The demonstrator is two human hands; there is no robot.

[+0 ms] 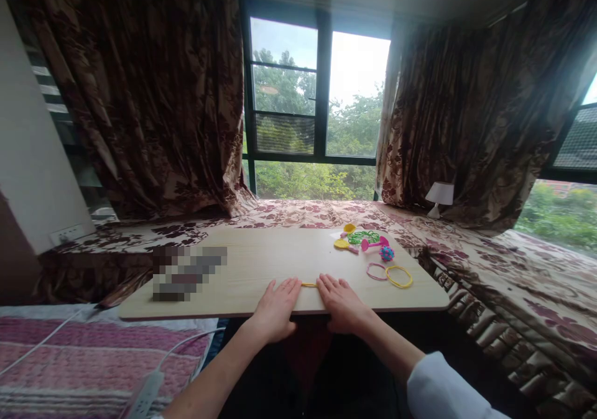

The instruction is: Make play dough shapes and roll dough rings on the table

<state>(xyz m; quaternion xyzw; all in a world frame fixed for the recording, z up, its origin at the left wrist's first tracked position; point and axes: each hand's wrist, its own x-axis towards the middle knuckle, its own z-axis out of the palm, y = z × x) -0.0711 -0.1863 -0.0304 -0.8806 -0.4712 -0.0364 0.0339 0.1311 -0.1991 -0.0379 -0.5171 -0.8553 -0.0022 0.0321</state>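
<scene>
My left hand (277,307) lies palm down near the front edge of the light wooden table (275,251), its fingers stretched out. Beside it, my right hand (340,301) rests flat in the same way. A thin yellow strand (309,285) bridges the gap between both sets of fingers, and its ends go out of sight under them. Its material cannot be made out. To the right of my right hand lie a pink ring (377,271) and a larger yellow ring (399,276), touching or nearly so.
Behind the rings are a pink dumbbell-shaped toy (374,244), a blue and pink knobbly ball (387,253), a tangle of green strands (364,237) and yellow-headed toys (342,244). A blurred-out patch (189,274) covers the table's left. A white lamp (439,194) stands on the window ledge.
</scene>
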